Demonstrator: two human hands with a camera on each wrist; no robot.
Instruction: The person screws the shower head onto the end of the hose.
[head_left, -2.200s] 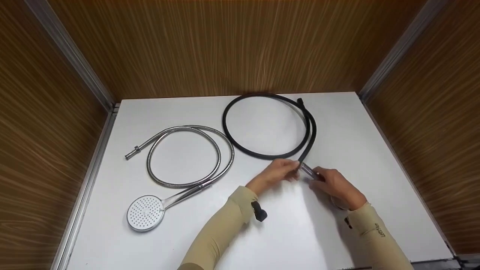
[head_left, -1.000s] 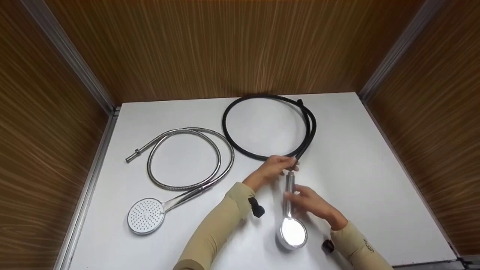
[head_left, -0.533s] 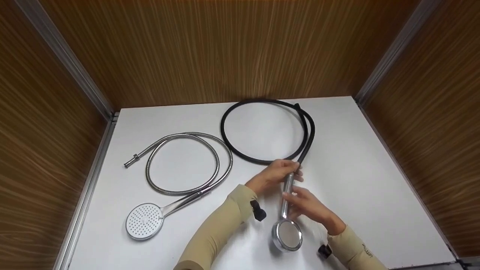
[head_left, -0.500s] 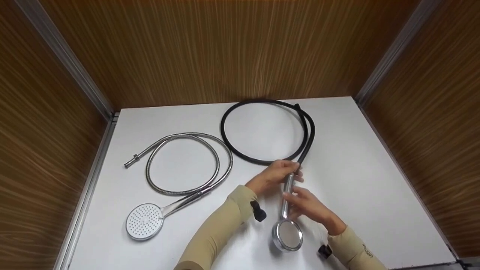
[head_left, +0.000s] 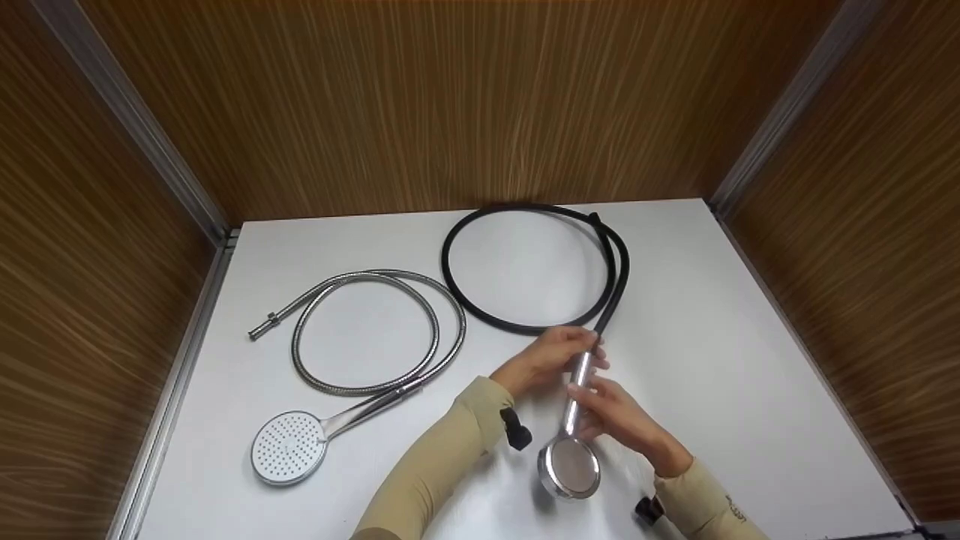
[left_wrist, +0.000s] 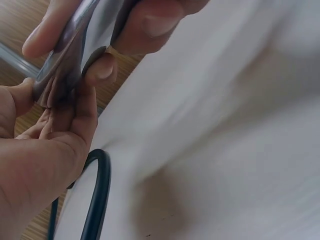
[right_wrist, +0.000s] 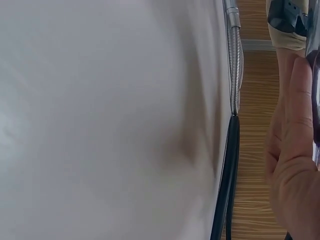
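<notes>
My right hand [head_left: 622, 416] holds a chrome shower head [head_left: 568, 469] by its handle, the round head towards me. At the handle's far end my left hand [head_left: 551, 354] pinches the end of a black shower hose [head_left: 448, 259]. Fingers cover the joint, so I cannot tell whether the hose is screwed in. The left wrist view has the chrome handle [left_wrist: 72, 55] between the fingers of both hands. Left of them lies a second shower head [head_left: 289, 448], its spray face up, attached to a coiled silver hose [head_left: 463, 322].
Everything lies on a white table [head_left: 735, 360]. Wood-patterned panels [head_left: 480, 105] enclose its back and sides. The free end of the silver hose [head_left: 262, 328] points left. The black hose's other end [head_left: 595, 219] lies near the back edge.
My right hand has swung the shower head round so that its head faces me. The gap between handle and black hose, visible a second ago, has closed. The other shower head stays put.
</notes>
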